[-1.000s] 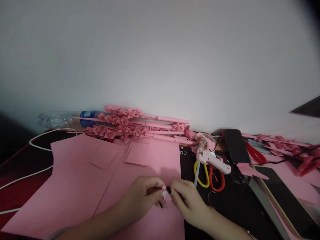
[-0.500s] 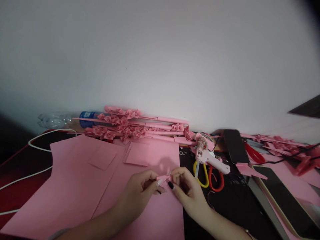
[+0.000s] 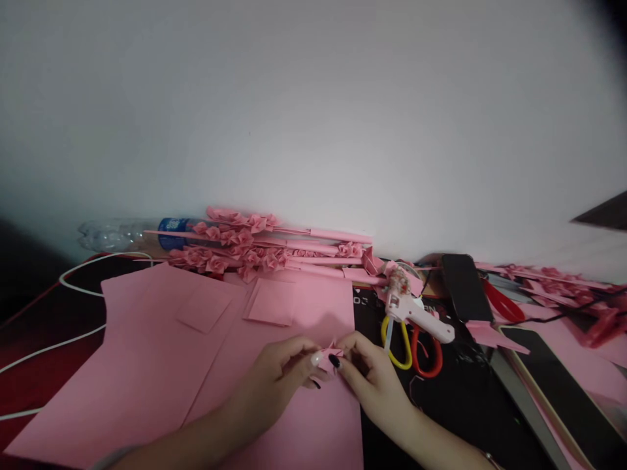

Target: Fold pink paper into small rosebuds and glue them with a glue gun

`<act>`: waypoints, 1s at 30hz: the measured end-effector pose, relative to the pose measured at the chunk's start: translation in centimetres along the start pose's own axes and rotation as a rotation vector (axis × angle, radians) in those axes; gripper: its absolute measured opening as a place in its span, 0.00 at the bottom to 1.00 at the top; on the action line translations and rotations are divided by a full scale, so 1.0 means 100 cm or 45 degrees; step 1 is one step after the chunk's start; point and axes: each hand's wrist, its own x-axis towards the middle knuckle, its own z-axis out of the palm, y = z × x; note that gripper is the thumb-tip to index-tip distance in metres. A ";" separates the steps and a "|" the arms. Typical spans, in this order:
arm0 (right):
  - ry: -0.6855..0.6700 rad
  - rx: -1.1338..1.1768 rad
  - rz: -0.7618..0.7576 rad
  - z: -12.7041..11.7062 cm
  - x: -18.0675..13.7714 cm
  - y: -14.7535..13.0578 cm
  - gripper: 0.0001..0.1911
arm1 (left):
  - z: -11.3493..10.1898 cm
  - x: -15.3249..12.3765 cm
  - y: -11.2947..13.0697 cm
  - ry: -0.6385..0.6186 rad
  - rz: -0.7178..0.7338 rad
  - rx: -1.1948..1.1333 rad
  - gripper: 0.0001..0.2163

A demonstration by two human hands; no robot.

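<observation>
Both my hands meet over a large pink paper sheet (image 3: pixel 147 365). My left hand (image 3: pixel 279 378) and my right hand (image 3: pixel 369 378) pinch a small folded pink paper piece (image 3: pixel 334 346) between their fingertips, thumbs touching it. The piece is mostly hidden by the fingers. Two smaller pink squares (image 3: pixel 271 301) lie on the sheet just beyond my hands.
Pink paper flower stems (image 3: pixel 255 245) and a plastic bottle (image 3: pixel 127 234) lie along the wall. A pink glue gun (image 3: pixel 414 307) rests over yellow and red scissors (image 3: pixel 411 343). A dark phone (image 3: pixel 463 287), a tablet (image 3: pixel 563 385) and a white cable (image 3: pixel 63 339) lie nearby.
My hands rose slightly toward the wall and the pinched paper piece has been turned and folded tighter between my fingertips. Everything else stays in place.
</observation>
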 end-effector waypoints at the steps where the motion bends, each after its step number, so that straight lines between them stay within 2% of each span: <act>1: 0.003 0.007 0.001 0.000 0.000 0.000 0.05 | -0.001 0.001 0.001 -0.001 -0.014 -0.019 0.11; 7: 0.017 0.059 0.021 0.000 0.001 0.000 0.06 | -0.002 0.005 0.002 0.026 -0.021 0.007 0.11; 15: -0.015 0.188 0.119 0.001 0.000 -0.002 0.08 | -0.001 0.001 0.001 0.035 0.068 0.071 0.08; 21: -0.014 0.196 0.127 0.002 0.000 -0.003 0.10 | -0.001 0.001 0.000 0.035 0.072 0.125 0.11; 30: -0.013 0.194 0.118 0.002 0.001 -0.003 0.11 | -0.001 0.003 -0.002 0.055 0.045 0.031 0.10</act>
